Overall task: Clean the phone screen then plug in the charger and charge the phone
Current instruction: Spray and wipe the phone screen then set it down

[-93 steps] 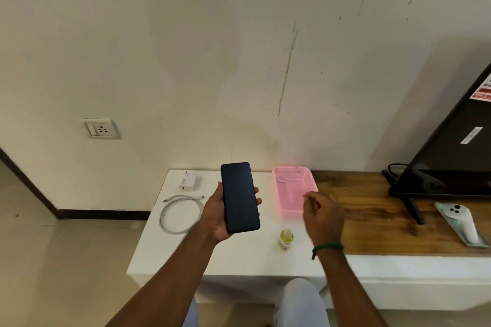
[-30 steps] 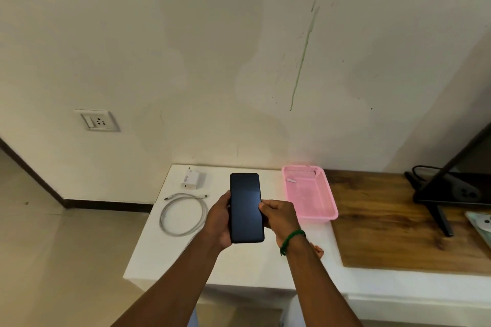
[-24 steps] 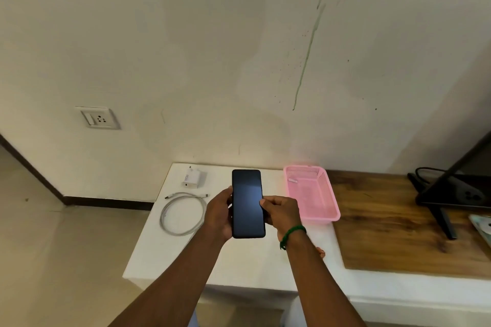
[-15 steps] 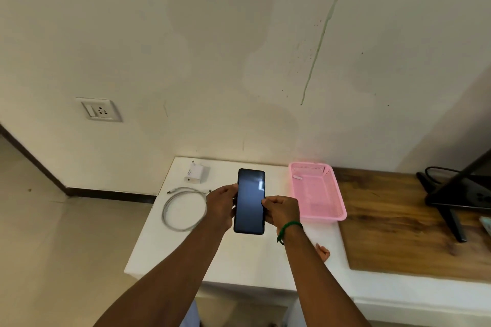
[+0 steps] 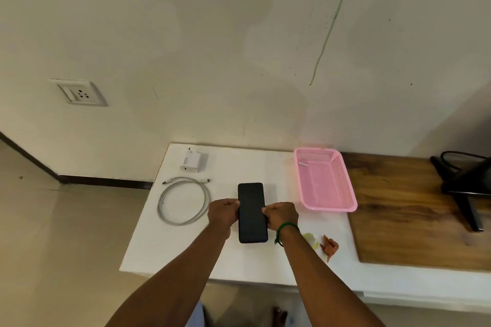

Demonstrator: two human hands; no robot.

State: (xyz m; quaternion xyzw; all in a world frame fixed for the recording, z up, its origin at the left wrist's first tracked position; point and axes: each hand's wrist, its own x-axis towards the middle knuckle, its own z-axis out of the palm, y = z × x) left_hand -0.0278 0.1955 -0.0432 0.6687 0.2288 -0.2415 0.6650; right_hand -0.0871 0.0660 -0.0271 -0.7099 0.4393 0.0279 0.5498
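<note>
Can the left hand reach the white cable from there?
Probably yes. The cable lies just left of the left hand, nothing between them. But that hand grips the phone, so it must let go first.

There are one black rectangular phone (image 5: pixel 252 212), one white charger block (image 5: pixel 190 161), one coiled white cable (image 5: pixel 160 204), one pink plastic mesh basket (image 5: pixel 343 183), one white wall socket (image 5: pixel 79 93), one crumpled orange cloth (image 5: pixel 329 245), and two hands: left hand (image 5: pixel 222 214), right hand (image 5: pixel 281 216).
</note>
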